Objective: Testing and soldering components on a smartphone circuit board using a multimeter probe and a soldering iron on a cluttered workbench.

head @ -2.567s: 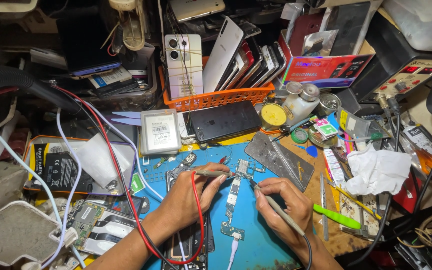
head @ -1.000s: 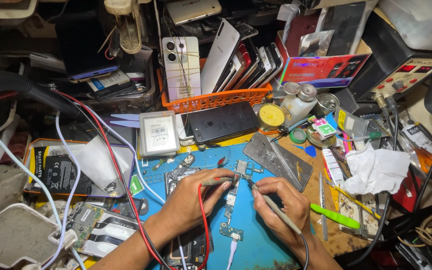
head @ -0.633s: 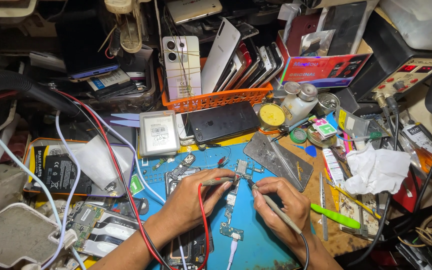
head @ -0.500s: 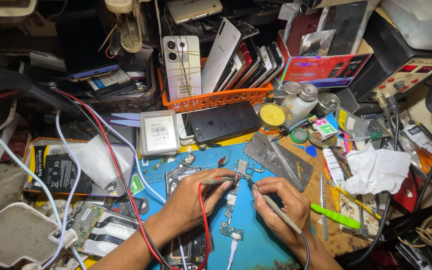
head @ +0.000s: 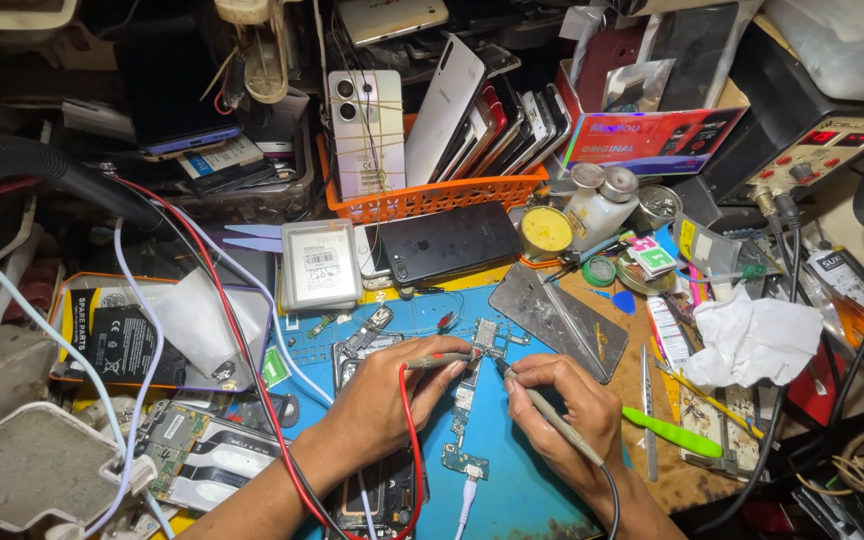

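While my left hand (head: 382,405) pinches the red-wired probe (head: 439,361) and my right hand (head: 562,400) grips the grey pen-shaped probe with a black lead (head: 550,425), both tips meet on the small green phone circuit board (head: 487,338) at the centre of the blue silicone work mat (head: 522,480). Each hand is closed around its probe, fingers curled tight. Testing looks under way, not finished: the board lies bare, out of any casing, with a second narrow board strip (head: 464,400) just below it at six o'clock. At twelve o'clock lies a black smartphone, face down (head: 449,240), before the orange plastic basket of handsets (head: 432,198). At three o'clock a bright green plastic tool (head: 674,432) lies unused near crumpled white tissue (head: 752,340).
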